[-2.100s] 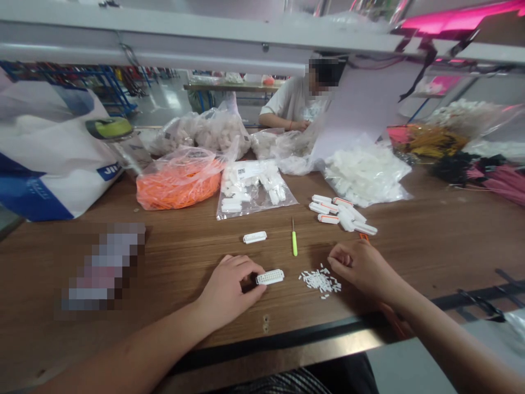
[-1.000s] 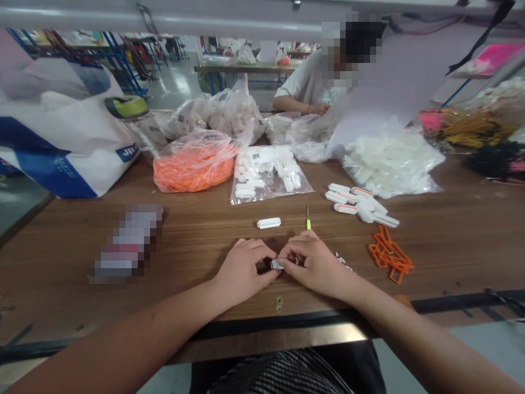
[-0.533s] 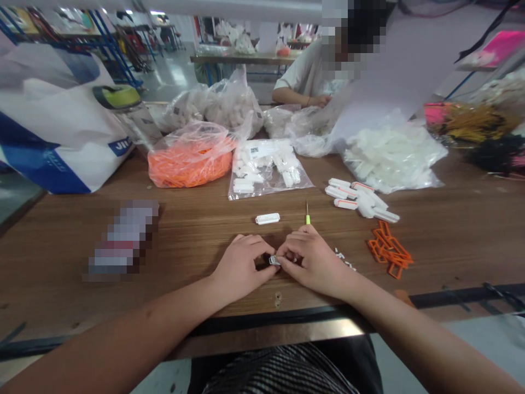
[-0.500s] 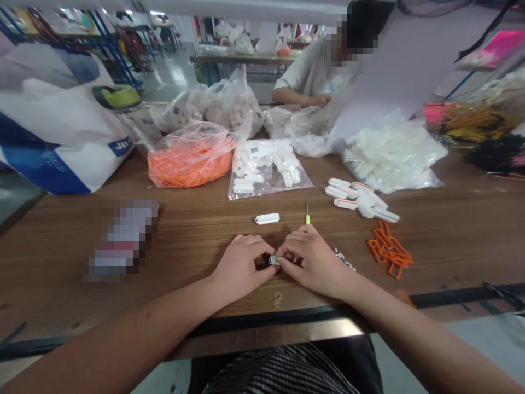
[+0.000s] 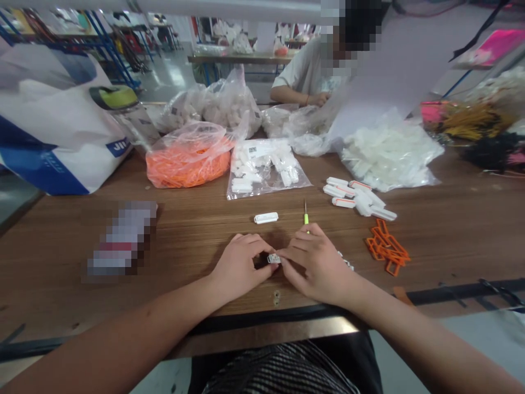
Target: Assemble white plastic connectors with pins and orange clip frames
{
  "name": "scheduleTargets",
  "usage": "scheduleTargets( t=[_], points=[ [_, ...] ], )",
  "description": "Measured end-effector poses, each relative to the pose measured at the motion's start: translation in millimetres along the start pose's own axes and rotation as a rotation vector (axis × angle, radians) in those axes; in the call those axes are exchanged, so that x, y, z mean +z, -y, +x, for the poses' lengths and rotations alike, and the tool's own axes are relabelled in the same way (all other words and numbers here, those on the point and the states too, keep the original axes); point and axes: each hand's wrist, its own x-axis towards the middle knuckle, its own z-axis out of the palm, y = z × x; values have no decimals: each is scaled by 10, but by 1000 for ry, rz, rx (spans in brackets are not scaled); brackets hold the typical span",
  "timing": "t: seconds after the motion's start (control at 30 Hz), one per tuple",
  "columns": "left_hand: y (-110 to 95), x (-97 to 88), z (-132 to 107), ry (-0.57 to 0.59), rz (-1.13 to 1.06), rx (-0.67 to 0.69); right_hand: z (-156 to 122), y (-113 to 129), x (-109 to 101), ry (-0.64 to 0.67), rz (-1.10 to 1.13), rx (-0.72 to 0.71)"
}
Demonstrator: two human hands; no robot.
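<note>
Between the fingertips of my left hand is a small white plastic part, pinched above the table. My right hand touches the same part from the right, thumb and forefinger pressed together at its end; the fingers cover some of it. Just beyond the hands lies a white oblong plastic piece. A screwdriver-like tool with a yellow-green handle points away from me past my right hand. Several tiny white bits lie beside that hand, partly hidden by it.
White oblong pieces and orange rectangular frames are piled at the right. Bags of orange parts and white parts stand farther back. A blurred object lies left. A person sits across the table.
The small white part has turned slightly in my fingers, showing a different face. My right fingers have shifted a little on it. The view has moved slightly.
</note>
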Motion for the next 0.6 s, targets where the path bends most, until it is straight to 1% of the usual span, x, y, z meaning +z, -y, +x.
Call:
scheduleTargets(
  t=[0.03,0.1,0.23,0.3,0.33,0.37,0.43,0.5,0.53,0.6],
  points=[
    [1,1,-1,0,-2,4,3,-15,-5,-4,25,7],
    [6,2,-1,-1,-3,14,2,-28,16,-3,7,-19],
    [22,-1,4,2,2,12,-8,45,125,11,-185,-138],
    [30,-3,7,9,2,12,-5,90,135,19,-241,-171],
    [33,-4,8,13,4,14,-6,94,111,26,-234,-152],
    [36,-5,8,14,7,15,-11,77,65,31,-204,-102],
    [40,-6,9,12,18,15,-53,-36,-84,37,-104,61],
    [42,-5,8,2,27,12,-151,-248,-266,32,-34,209],
    [43,-4,8,0,27,12,-218,-374,-350,45,-26,248],
    [46,-2,6,-2,24,13,-363,-613,-472,159,18,336]
  ],
)
